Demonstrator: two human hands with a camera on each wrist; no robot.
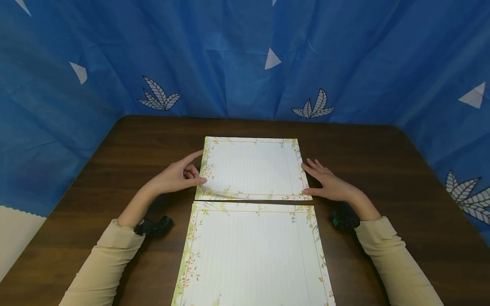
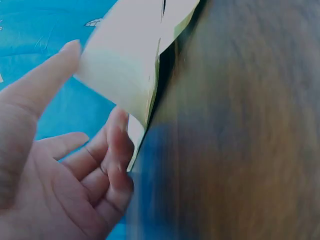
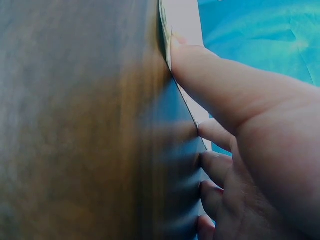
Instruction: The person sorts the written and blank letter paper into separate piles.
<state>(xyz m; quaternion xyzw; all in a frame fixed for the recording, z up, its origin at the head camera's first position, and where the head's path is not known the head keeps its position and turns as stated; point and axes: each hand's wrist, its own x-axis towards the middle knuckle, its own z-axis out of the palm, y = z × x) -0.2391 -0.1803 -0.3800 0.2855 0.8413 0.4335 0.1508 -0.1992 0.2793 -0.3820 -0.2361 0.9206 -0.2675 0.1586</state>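
Far paper [image 1: 252, 168] lies on the brown table [image 1: 383, 170], head view, just beyond the near paper [image 1: 252, 255]. Left hand [image 1: 176, 175] at its left edge, thumb and index wide apart, other fingers bent. Right hand [image 1: 331, 182] at its right edge, thumb spread from fingers. Left wrist view: several layers at paper's edge, fingertips beside it. Right wrist view: thumb touching the edge, fingertips lined along it.

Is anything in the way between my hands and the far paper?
Nothing visible is. Your left hand is at the left edge of the far paper, your right hand at its right edge; the near paper lies on your side, not between.
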